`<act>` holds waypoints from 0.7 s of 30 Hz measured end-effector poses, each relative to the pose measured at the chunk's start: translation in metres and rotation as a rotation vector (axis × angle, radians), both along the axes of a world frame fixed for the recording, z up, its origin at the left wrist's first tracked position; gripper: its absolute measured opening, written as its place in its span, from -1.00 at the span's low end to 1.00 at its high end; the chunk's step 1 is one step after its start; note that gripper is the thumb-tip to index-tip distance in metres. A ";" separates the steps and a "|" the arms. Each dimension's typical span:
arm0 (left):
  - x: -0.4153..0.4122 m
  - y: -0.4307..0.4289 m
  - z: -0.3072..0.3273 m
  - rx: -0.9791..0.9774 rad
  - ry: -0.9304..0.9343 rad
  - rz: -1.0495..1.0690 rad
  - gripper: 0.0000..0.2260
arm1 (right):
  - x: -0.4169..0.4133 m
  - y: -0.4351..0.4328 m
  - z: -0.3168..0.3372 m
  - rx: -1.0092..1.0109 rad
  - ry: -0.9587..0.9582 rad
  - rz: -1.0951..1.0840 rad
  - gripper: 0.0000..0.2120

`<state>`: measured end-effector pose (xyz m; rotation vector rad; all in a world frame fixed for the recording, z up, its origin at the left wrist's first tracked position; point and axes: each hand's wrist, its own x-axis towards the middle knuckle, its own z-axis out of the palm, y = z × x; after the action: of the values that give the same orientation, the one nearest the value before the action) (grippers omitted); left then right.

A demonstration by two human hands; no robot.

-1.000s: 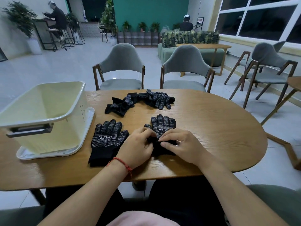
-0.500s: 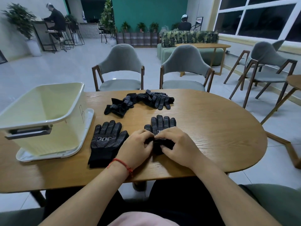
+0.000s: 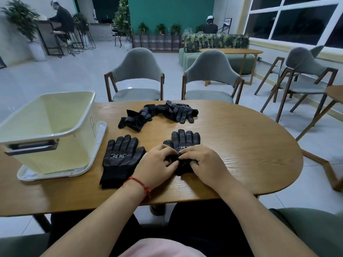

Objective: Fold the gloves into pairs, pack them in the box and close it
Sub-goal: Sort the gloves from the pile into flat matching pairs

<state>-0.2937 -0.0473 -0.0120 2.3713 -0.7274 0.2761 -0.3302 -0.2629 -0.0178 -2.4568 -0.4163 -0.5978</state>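
Tabletop [image 3: 250, 145]: glove [image 3: 186, 139] lengthwise, tips away, cuff perhaps in left hand [image 3: 156, 166], right hand [image 3: 204, 164]

Beyond your left hand [image 3: 157, 164] you have two grey-upholstered chairs [image 3: 136, 71] with dark wood frames standing at the far edge of the oval wooden surface [image 3: 241, 145]. Behind them pale floor tiles [image 3: 74, 75] run to a teal wall [image 3: 170, 10] lined with potted plants [image 3: 161, 27]. Out past your right hand [image 3: 204, 162], dark windows [image 3: 297, 19] in white frames sit above further chairs [image 3: 304, 62], a leaf-patterned green sofa [image 3: 215, 41] and a second wooden table [image 3: 232, 51].
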 end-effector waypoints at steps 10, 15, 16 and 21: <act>-0.003 -0.001 0.003 0.018 0.016 0.015 -0.60 | -0.006 -0.003 0.024 -0.049 0.088 -0.040 -0.56; 0.000 0.000 0.001 -0.030 0.039 0.044 -0.45 | 0.034 -0.010 0.062 0.074 0.127 -0.085 -0.74; 0.001 0.000 0.001 -0.045 0.048 0.044 -0.43 | 0.045 -0.011 0.070 0.083 0.125 -0.096 -0.77; 0.003 0.000 -0.002 -0.031 0.048 0.061 -0.40 | 0.088 -0.018 0.109 0.084 0.043 -0.161 -0.88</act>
<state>-0.2906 -0.0475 -0.0139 2.3648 -0.6252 0.2538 -0.2424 -0.2808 0.0913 -2.4326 -0.1736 -0.6140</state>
